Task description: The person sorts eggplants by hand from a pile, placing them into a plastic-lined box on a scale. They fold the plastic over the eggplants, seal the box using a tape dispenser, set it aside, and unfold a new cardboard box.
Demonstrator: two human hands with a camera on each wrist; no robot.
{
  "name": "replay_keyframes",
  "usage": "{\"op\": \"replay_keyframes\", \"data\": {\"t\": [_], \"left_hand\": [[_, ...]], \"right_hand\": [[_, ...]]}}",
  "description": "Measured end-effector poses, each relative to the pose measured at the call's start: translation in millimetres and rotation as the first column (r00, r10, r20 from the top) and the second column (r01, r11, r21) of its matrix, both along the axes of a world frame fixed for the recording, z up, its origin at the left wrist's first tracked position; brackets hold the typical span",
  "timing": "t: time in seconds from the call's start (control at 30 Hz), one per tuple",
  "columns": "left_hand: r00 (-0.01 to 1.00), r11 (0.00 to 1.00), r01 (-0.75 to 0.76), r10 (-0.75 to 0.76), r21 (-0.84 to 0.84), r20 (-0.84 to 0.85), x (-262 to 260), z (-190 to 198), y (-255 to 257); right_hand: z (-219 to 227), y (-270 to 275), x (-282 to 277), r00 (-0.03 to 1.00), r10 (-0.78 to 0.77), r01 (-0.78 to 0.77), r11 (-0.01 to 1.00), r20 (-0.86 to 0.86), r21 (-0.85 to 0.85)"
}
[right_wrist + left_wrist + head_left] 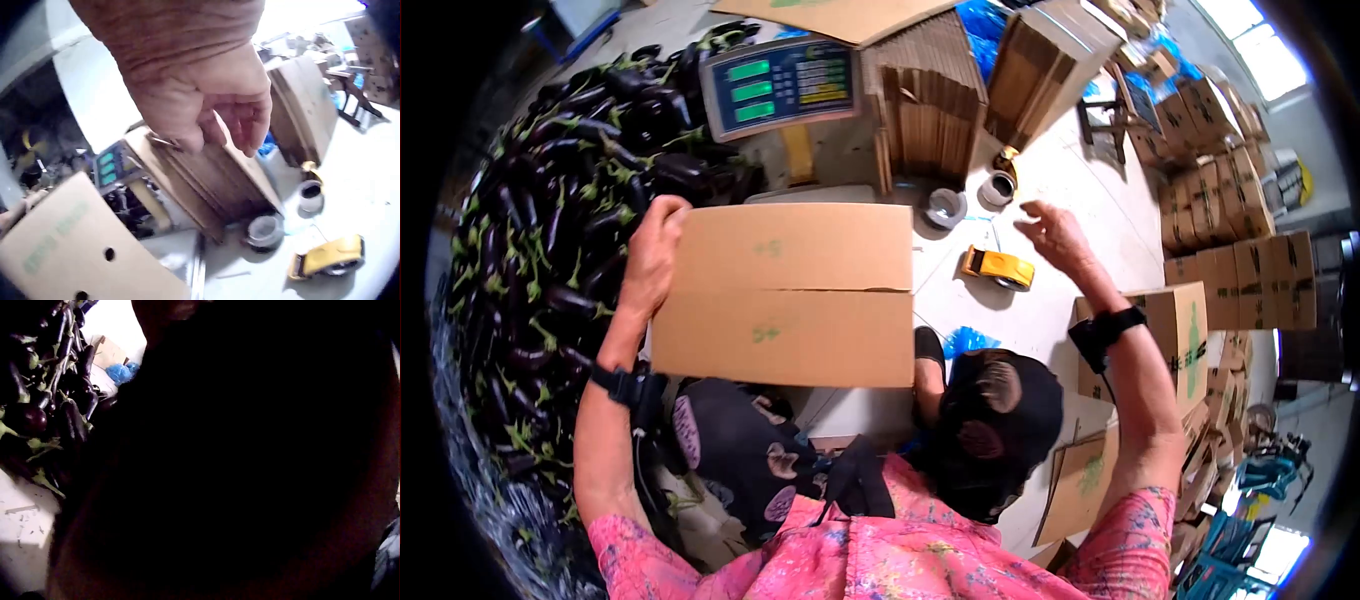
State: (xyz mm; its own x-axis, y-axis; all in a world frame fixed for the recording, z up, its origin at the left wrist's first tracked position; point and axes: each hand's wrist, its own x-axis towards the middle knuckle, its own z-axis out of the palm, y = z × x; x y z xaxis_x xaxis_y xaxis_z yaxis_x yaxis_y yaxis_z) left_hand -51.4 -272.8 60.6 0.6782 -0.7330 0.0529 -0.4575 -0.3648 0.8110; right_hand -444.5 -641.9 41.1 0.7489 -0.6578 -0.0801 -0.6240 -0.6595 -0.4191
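A closed cardboard box (pixel 795 250) with green print lies in front of the person's lap, its two top flaps meeting along a seam. At its far left corner the left hand (pixel 658 250) grips the edge with curled fingers. In the left wrist view, darkness covers most of the frame and hides that hand's fingers. The right hand (pixel 1055 238) is raised over the floor to the right of the box, its fingers loosely bent and holding nothing. Below it on the floor sits a yellow tape dispenser (pixel 1000 268). Two round tape rolls (pixel 946 208) stand a little farther off.
A large heap of eggplants (pixel 550 220) fills the left side. Beyond the box stands a scale display (pixel 782 85) with green digits. Stacks of flattened cardboard (pixel 930 120) rise at the back. Filled cartons (pixel 1220 200) line the right side, and another box (pixel 1190 340) stands near the right forearm.
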Motion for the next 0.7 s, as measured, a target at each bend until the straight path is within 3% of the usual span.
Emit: {"op": "replay_keyframes", "data": {"t": [0.07,0.17,0.3,0.4,0.43,0.53,0.57,0.6,0.7], "left_hand": [[0.999,0.998,-0.038,0.039,0.052,-0.012,-9,12,-2],[0.998,1.000,0.021,-0.022,0.022,0.067,-3,3,0],[0.998,0.996,-0.009,0.003,0.093,0.070,-7,7,-2],[0.996,0.997,-0.055,0.058,0.045,-0.066,-12,4,-5],[0.994,0.997,-0.058,0.061,0.041,-0.087,-15,3,-6],[0.997,0.996,-0.059,0.055,0.073,0.047,-27,6,-15],[0.996,0.993,-0.087,0.087,0.085,0.006,-29,8,-16],[0.996,0.992,-0.089,0.088,0.088,0.012,-30,9,-17],[0.995,0.992,-0.081,0.076,0.095,0.059,-28,8,-14]], "right_hand": [[-70,-23,-43,0.987,-0.003,-0.004,0.999,-0.161,-0.046],[-140,-18,-69,0.945,-0.046,0.018,0.996,-0.323,-0.089],[-202,-15,-66,0.914,-0.042,-0.092,0.947,-0.402,-0.307],[-235,-25,-59,0.852,-0.059,-0.081,0.967,-0.520,-0.243],[-240,-20,-57,0.894,-0.081,-0.099,0.923,-0.440,-0.372],[-257,-7,-48,0.844,-0.192,0.065,0.964,-0.501,-0.259],[-258,0,-53,0.891,-0.184,0.064,0.956,-0.416,-0.288],[-253,4,-56,0.898,-0.171,0.095,0.975,-0.406,-0.200],[-231,17,-55,0.857,-0.419,0.461,0.884,-0.299,0.082]]}}
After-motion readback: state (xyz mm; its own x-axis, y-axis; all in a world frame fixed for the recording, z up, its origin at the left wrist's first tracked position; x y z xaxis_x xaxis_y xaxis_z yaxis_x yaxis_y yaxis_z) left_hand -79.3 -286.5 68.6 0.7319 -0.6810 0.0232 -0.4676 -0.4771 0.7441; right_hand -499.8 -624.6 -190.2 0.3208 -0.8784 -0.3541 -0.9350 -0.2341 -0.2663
